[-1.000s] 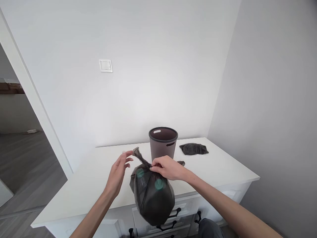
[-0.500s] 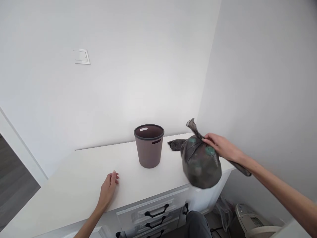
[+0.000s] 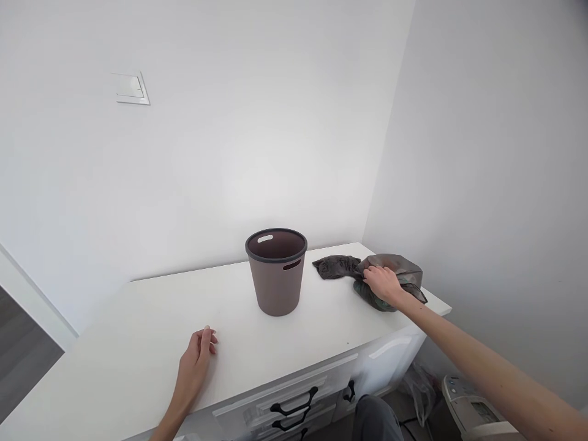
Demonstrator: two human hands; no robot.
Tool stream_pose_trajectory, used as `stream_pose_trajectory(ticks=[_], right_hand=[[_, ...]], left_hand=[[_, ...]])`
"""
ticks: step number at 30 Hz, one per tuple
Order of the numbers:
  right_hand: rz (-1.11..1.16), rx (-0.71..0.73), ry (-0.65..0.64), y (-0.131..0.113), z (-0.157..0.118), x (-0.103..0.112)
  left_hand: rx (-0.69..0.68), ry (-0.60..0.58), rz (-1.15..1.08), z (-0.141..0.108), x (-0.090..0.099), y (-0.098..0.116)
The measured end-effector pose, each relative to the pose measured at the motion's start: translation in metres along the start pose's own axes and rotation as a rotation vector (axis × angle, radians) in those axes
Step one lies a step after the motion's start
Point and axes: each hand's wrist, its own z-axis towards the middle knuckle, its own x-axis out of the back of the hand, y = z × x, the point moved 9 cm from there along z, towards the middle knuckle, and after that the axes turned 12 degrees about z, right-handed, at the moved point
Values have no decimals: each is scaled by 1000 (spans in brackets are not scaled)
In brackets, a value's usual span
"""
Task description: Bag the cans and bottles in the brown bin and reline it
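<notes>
My right hand (image 3: 383, 285) is closed on the gathered part of a filled dark translucent garbage bag (image 3: 407, 267), which rests on the right end of the white cabinet top. A second dark plastic piece (image 3: 337, 267), crumpled or rolled, lies just left of it, close to or touching the bag. Left of both stands an upright mauve-brown wastebasket (image 3: 277, 288) with a black rim and slot handles; neither hand touches it. My left hand (image 3: 196, 355) rests on its side on the cabinet top, fingers loosely curled and holding nothing.
The white cabinet (image 3: 285, 343) has drawers with black handles (image 3: 294, 401) in front. Walls close it in behind and at right. On the floor at right are a clear plastic bag (image 3: 420, 392) and a light-coloured appliance (image 3: 473, 404). A light switch (image 3: 132, 87) is on the wall.
My right hand has lowered the garbage bag from the air onto the cabinet's right end. My left hand has barely moved. The view has shifted slightly.
</notes>
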Motion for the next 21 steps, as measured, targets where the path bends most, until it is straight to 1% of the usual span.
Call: stream_pose_trajectory(ticks=[3,6,9,12,14,16,19,21], right_hand=[[28,-12,14,-23,6,-12],[90,65,30,-63,8,-27],[173,156,-20,-106,5,-60],[228,110,-46,-130,8,-100],[260,19,-42,-134,17,-122],[315,-88,-27,-131,29,-139],[416,-234,-22,-119,49,-158],[449,-273,-31,-115,57,-166]], left_hand=[[0,9,6,0,2,1],[0,12,0,0,2,2],[10,12,-4,1,2,-1],[17,14,-6,2,1,-4],[27,12,-10,3,0,-8],[41,9,-14,3,-1,-11],[59,-1,-16,3,-3,-15],[65,-4,-13,3,-3,-16]])
